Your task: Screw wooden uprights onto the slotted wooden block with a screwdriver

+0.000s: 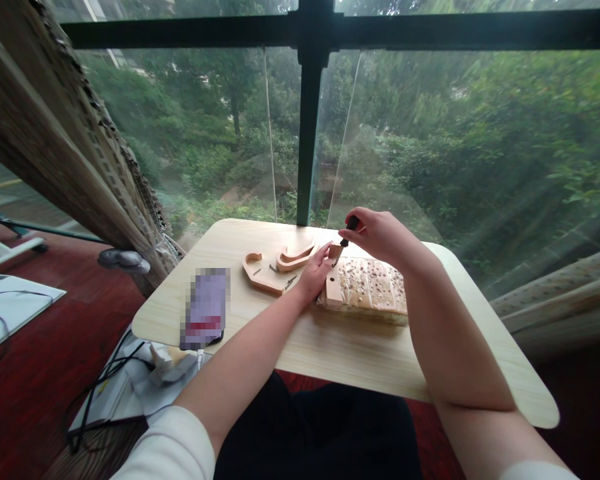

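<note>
In my right hand [377, 233] is a screwdriver [350, 230], its black handle gripped from above and its shaft slanting down to a pale wooden piece [334, 293]. My left hand [316, 273] is closed round the side of that wooden piece near the screwdriver's tip. A dark round hole shows in the wood just below. The piece rests at the left end of a clear-wrapped, speckled tan block [370, 283]. Left of my left hand lie a curved wooden part [260, 280] and a second curved wooden part [293, 257], with several screws [290, 283] near them.
The pale table [360, 357] has rounded corners and stands against a window. A phone [206, 307], blurred out, lies at its left edge with a cable [200, 359] plugged in. Below left are more cables and a white surface. A curtain [95, 147] hangs at left.
</note>
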Motion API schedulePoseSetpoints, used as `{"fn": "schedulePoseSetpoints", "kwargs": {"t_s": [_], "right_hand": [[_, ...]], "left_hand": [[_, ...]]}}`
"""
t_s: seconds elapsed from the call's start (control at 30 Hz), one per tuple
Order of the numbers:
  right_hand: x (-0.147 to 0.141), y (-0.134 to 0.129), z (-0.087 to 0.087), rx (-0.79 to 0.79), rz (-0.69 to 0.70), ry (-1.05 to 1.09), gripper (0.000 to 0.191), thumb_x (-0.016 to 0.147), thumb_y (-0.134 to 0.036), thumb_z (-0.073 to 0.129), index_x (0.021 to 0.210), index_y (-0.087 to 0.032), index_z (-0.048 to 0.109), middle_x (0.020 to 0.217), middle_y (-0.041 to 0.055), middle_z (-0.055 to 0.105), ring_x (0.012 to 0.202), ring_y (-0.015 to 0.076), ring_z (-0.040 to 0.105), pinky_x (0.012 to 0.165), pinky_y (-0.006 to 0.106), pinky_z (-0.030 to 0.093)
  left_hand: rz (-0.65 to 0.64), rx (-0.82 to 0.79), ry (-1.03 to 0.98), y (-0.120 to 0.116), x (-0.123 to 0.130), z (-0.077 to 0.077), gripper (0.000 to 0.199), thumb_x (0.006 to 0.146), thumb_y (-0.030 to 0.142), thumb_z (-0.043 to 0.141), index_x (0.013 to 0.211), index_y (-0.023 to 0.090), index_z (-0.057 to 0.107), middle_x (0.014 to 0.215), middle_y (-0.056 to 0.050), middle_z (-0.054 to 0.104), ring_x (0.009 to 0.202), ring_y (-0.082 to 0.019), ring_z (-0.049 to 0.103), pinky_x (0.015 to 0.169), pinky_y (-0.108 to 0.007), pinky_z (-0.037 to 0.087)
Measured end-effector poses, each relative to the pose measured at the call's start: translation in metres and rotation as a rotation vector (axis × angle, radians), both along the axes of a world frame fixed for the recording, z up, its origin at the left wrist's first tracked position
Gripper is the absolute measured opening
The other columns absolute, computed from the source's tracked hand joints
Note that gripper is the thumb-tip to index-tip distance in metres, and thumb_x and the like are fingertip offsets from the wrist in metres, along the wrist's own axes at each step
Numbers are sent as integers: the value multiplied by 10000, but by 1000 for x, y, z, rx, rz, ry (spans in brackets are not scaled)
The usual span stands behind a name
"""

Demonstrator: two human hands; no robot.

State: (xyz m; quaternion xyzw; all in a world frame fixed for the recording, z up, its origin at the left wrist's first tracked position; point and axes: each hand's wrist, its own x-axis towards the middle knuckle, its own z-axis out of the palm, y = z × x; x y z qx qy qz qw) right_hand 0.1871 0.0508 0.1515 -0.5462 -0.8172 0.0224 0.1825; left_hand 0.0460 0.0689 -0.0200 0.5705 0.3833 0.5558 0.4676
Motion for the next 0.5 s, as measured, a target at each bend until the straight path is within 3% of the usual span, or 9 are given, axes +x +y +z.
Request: {"fn": "schedulePoseSetpoints", "kwargs": {"t_s": [0.1, 0.2, 0.27, 0.37, 0.43, 0.5], "right_hand": [[1, -2, 1, 33, -22, -75, 290, 949, -373, 528, 1050, -146, 677, 897, 131, 732, 834, 240, 658, 710, 308, 435], [4, -5, 3, 38, 42, -58, 362, 972, -261, 430, 1237, -125, 636, 1028, 146, 731, 909, 233, 662, 752, 300, 445], [5, -6, 5, 54, 67, -30, 407, 960, -205, 422, 1325, -136, 589, 996, 117, 734, 878, 209, 661, 734, 283, 439], [7, -8, 7, 97, 7, -81, 297, 953, -316, 511, 1104, -141, 698, 799, 92, 710, 744, 201, 637, 644, 285, 393], [7, -10, 9, 120, -56, -160, 337, 925, -445, 571, 852, -151, 718, 714, 99, 679, 681, 205, 615, 596, 301, 348], [6, -14, 9, 121, -101, -214, 395, 917, -497, 576, 745, -163, 697, 691, 111, 672, 666, 218, 613, 580, 313, 323]], "left_hand": [[-1, -6, -7, -1, 0, 2, 495, 875, 229, 512, 1362, 152, 556, 1292, -109, 640, 1202, -237, 573, 1098, -397, 401], [22, -21, -18, -4, 2, 6, 485, 866, 219, 515, 1345, 163, 562, 1231, -92, 663, 1114, -209, 605, 1053, -364, 428], [36, -49, -28, -6, 3, 7, 455, 863, 231, 524, 1312, 175, 574, 1163, -75, 683, 1038, -194, 620, 1002, -350, 455], [37, -67, -44, -7, 4, 7, 408, 858, 236, 532, 1259, 181, 581, 1122, -68, 685, 977, -185, 621, 953, -344, 473], [25, -53, -53, -6, 4, 7, 386, 854, 221, 525, 1234, 182, 581, 1120, -69, 680, 966, -183, 618, 942, -342, 473], [20, -44, -57, -6, 3, 6, 368, 852, 210, 523, 1213, 181, 583, 1111, -67, 677, 963, -180, 614, 938, -334, 472]]}}
